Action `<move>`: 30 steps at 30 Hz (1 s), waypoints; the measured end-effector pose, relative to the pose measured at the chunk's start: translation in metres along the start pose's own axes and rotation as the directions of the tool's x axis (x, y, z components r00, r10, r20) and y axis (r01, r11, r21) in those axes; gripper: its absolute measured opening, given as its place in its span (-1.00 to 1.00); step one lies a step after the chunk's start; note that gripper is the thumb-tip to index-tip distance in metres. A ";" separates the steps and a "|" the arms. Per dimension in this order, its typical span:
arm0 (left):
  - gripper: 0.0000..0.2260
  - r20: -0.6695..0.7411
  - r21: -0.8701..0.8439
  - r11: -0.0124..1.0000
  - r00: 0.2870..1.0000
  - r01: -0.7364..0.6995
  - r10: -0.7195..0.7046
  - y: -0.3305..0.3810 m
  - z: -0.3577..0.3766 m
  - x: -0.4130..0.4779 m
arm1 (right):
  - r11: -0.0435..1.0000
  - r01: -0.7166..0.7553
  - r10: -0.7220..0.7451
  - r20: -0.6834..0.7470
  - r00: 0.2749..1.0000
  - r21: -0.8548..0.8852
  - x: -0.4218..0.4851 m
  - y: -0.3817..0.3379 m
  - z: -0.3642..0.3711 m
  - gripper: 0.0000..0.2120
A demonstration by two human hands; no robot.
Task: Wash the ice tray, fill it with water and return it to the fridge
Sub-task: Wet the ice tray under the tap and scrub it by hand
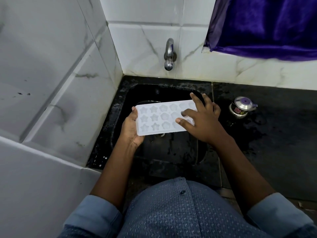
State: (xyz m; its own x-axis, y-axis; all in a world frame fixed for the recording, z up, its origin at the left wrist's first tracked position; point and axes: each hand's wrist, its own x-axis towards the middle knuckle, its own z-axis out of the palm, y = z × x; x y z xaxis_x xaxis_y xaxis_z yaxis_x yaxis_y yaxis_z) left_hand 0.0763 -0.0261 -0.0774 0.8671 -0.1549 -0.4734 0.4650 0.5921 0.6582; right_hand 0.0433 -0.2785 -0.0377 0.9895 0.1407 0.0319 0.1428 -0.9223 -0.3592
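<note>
Washing step, I judge. My left hand grips one end of the ice tray; my right hand rests on it, fingers spread. The tap beyond both hands looks dry, so opening it comes next.

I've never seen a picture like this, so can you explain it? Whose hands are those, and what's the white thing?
The camera sits on a person's head and looks down, so you see their own arms and shirt. They stand at a black sink under a tap, with no water running. The left hand grips one end of a white ice tray with star and flower holes. The right hand lies on the other end, fingers spread. On the counter to the right stands a small metal pot.
</note>
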 end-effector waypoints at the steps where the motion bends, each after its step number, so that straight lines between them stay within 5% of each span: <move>1: -0.39 0.001 0.000 1.000 1.000 -0.004 0.004 0.001 0.000 -0.001 | 1.000 0.003 -0.003 0.005 1.000 -0.007 0.000 0.000 0.000 -0.52; 30: -0.43 -0.006 -0.009 0.999 0.999 0.032 -0.032 0.002 0.010 -0.010 | 1.000 -0.009 0.009 0.035 0.999 0.007 0.005 -0.004 0.001 -0.50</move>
State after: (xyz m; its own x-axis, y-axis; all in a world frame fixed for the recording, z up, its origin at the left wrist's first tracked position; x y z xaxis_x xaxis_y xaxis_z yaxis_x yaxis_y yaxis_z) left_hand 0.0700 -0.0318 -0.0655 0.8506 -0.1692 -0.4979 0.4912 0.5937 0.6374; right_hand 0.0473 -0.2737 -0.0368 0.9894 0.1454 -0.0043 0.1338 -0.9208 -0.3664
